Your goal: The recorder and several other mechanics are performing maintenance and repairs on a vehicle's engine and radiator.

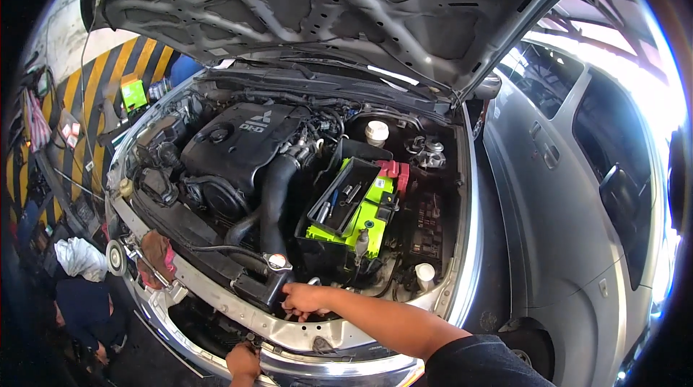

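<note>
My right hand (307,301) reaches in from the right, fingers curled down behind the front crossmember (238,309), beside the radiator's right end. A bit of shiny metal (315,281) shows just above its knuckles; whether the hand touches it, I cannot tell. Low in front of the crossmember, at the bumper opening, my left hand (243,360) is closed with its fingertips around something dark and small that is mostly hidden. The radiator cap (277,261) sits left of and above my right hand, below the thick black intake hose (279,188).
A black tray (342,194) of hand tools lies on the lime-green battery (367,227). The raised hood (303,11) hangs over the engine cover (242,145). A brown-red rag (157,260) drapes the front edge. Another person (90,307) is low at the left; a grey vehicle (570,206) stands right.
</note>
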The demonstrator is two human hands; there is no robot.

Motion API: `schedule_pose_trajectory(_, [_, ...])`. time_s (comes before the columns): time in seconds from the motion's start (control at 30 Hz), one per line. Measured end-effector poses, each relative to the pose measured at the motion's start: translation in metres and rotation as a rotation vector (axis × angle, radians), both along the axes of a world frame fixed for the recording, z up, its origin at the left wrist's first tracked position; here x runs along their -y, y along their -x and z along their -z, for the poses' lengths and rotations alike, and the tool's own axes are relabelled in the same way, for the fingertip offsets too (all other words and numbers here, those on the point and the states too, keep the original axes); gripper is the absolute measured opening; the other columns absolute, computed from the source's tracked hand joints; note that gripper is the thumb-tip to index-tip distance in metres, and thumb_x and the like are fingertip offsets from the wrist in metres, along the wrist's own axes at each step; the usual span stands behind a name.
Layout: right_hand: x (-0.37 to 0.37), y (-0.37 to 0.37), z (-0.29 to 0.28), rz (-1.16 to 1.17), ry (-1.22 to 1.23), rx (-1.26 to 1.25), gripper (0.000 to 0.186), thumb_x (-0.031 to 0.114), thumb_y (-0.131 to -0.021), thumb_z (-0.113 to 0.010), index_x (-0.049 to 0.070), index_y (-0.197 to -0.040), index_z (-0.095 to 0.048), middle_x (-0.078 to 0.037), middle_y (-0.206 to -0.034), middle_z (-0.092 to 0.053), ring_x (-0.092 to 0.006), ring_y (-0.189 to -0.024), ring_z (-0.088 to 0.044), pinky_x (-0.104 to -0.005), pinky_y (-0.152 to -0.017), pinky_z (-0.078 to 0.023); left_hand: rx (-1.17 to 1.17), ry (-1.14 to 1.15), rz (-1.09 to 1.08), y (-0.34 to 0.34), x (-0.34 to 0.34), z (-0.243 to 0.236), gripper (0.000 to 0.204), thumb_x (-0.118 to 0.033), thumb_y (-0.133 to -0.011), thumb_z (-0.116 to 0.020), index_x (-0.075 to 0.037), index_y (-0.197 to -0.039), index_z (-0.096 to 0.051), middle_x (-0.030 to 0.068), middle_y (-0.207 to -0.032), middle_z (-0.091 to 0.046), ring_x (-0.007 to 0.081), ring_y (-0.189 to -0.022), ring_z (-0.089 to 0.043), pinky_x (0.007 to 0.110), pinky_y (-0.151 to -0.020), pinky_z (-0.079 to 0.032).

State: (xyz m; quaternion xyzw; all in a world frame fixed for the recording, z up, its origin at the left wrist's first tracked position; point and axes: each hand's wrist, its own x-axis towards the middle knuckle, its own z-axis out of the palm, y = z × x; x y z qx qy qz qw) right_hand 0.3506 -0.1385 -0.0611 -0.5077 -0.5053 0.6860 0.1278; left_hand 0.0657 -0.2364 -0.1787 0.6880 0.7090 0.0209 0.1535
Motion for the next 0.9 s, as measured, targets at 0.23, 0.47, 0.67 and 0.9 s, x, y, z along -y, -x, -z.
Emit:
schedule_pose_trajectory(0.23, [-0.001,-0.006,0.009,-0.091,-0.004,-0.046,0.04,0.013,-0.098,-0.06,0.004,-0.134,-0.048,-0.01,-0.106,-0.069,-0.0183,-0.083,-0.064,-0.0364,-0.076,-0.058,0.004,0.063,-0.041,-0.003,-0.002,-0.001,0.025,-0.034,-0.087,-0.07,-0.013,-0.098,-0.075,0.0095,-0.101,-0.073,0.0313,-0.095,-0.071,0.044,-0.083,-0.055])
schedule_pose_trajectory(0.47, [0.012,-0.003,-0.027,-0.209,0.167,-0.084,0.075,0.054,-0.094,-0.066,0.005,-0.144,-0.041,-0.016,-0.138,-0.054,-0.0249,-0.121,-0.055,-0.0423,-0.095,-0.048,-0.028,0.046,0.024,0.005,0.002,0.005,0.023,-0.033,-0.088,-0.07,-0.013,-0.098,-0.075,0.0095,-0.102,-0.073,0.0307,-0.095,-0.071,0.044,-0.084,-0.055])
schedule_pose_trajectory(0.67, [0.011,-0.003,-0.025,-0.36,-0.241,0.123,0.097,0.063,-0.092,-0.063,-0.001,-0.156,-0.029,-0.028,-0.152,-0.044,-0.038,-0.139,-0.046,-0.0457,-0.113,-0.038,-0.027,0.002,0.079,0.0,0.002,-0.003,0.022,-0.031,-0.088,-0.071,-0.011,-0.096,-0.075,0.0101,-0.099,-0.074,0.0313,-0.093,-0.071,0.044,-0.081,-0.056])
schedule_pose_trajectory(0.9, [0.01,-0.001,-0.023,-0.313,-0.2,0.1,0.093,0.059,-0.089,-0.069,-0.003,-0.151,-0.037,-0.025,-0.143,-0.051,-0.034,-0.123,-0.056,-0.0431,-0.101,-0.047,-0.046,0.051,0.03,-0.003,0.001,-0.005,0.021,-0.031,-0.088,-0.07,-0.012,-0.096,-0.075,0.0101,-0.099,-0.074,0.0309,-0.093,-0.071,0.044,-0.081,-0.056])
